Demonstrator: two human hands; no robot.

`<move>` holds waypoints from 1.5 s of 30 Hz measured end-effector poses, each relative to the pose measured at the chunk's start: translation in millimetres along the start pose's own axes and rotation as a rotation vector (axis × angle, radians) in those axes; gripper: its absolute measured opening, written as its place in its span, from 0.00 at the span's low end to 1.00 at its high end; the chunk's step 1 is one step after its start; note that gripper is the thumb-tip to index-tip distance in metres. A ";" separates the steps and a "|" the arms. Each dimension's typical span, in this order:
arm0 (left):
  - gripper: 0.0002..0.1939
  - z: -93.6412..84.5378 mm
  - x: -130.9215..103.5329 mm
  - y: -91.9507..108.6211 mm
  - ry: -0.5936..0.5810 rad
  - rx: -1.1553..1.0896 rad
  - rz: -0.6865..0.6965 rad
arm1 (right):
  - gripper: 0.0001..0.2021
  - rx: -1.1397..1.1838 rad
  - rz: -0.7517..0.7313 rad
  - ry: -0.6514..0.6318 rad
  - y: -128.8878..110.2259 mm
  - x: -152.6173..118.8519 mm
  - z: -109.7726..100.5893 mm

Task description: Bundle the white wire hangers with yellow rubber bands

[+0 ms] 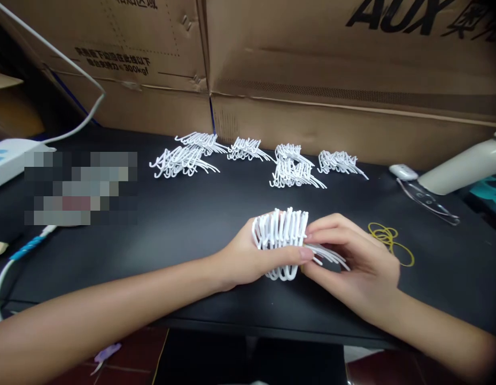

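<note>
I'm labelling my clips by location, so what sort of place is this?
Probably a small home or makeshift workspace: a black table with cardboard boxes behind, a power strip, and yellow rubber bands beside bundled white hooks.

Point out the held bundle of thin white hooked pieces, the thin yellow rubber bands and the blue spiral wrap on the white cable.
Bundle of white hooked pieces (288, 230), head view, upper middle.
Yellow rubber bands (386, 236), head view, tangled part.
Blue spiral wrap (27, 248), head view, middle.
</note>
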State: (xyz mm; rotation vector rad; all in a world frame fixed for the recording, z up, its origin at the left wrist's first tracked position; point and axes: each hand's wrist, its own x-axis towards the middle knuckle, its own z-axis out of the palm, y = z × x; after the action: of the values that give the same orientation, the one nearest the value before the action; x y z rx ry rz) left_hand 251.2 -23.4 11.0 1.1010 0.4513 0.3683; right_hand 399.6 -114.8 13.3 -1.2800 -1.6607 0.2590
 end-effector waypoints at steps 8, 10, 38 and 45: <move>0.12 -6.1 5.5 -0.7 0.189 -0.079 0.046 | 0.08 0.571 0.445 -0.069 1.2 -0.1 3.8; 0.13 -6.9 6.3 -0.1 0.216 -0.108 0.036 | 0.09 0.653 0.514 -0.077 2.2 3.0 3.2; 0.16 0.6 -2.9 17.5 0.224 -0.230 0.067 | 0.10 0.870 0.809 -0.218 9.6 4.8 3.8; 0.17 -1.0 -1.3 15.5 0.241 -0.230 0.027 | 0.10 0.675 0.715 -0.094 12.7 -0.3 7.9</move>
State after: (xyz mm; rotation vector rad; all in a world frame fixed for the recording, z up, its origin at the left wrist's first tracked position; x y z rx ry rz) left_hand 248.6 -16.9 25.0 0.8430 0.5915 0.5663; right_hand 401.2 -106.8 0.8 -1.2733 -0.9740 1.2107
